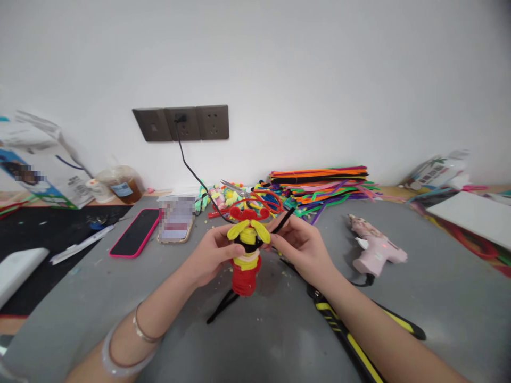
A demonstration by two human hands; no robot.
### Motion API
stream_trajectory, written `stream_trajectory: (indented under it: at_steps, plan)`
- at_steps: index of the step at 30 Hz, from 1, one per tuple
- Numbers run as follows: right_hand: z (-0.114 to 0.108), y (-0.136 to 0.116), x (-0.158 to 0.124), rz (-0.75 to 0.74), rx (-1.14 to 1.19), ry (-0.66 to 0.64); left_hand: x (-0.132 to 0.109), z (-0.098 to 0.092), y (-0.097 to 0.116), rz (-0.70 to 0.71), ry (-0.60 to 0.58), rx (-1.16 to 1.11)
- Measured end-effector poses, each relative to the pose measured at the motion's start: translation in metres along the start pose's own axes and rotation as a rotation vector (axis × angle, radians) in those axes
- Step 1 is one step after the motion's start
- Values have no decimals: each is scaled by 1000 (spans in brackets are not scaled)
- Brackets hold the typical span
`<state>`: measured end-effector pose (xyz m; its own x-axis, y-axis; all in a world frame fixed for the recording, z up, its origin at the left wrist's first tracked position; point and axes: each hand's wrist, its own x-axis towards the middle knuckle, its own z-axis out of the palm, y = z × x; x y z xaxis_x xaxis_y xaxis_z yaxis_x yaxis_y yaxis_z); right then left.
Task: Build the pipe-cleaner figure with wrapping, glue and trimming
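A pipe-cleaner figure point(244, 280) in red, yellow and black is held up over the grey table between both hands. Red loops top it, two yellow leaf-like pieces lie below them, and a black pipe cleaner point(222, 307) sticks out at its lower left. My left hand point(213, 254) grips the figure's left side, thumb across its black band. On the other side my right hand point(301, 244) has thumb and fingers closed at the figure's edge, where a black pipe-cleaner piece point(284, 219) points up to the right. The right fingertips are partly hidden.
Right of the hands lie a pink glue gun point(377, 247) and yellow-black pliers point(339, 324), partly under my right forearm. Bundled pipe cleaners point(319, 181), scissors point(235, 188) and scraps lie along the wall. Two phones, one pink-cased point(136, 233), and a drink cup point(125, 186) stand left.
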<state>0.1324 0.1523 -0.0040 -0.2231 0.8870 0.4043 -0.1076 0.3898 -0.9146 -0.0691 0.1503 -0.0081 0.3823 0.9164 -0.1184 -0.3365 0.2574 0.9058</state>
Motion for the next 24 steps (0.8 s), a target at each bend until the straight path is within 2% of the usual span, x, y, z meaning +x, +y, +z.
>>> stream_trajectory:
  at_steps: [8,13,19,24]
  plan:
    - [-2,1,0,19,34,-47,1,-3,-5,25,-21,-20]
    - [-3,0,1,13,29,-8,-1,-2,-1,-34,9,16]
    - [-5,3,4,68,74,-20,-1,0,2,-15,30,-29]
    - [-4,6,5,107,134,-40,-1,0,2,-86,39,-4]
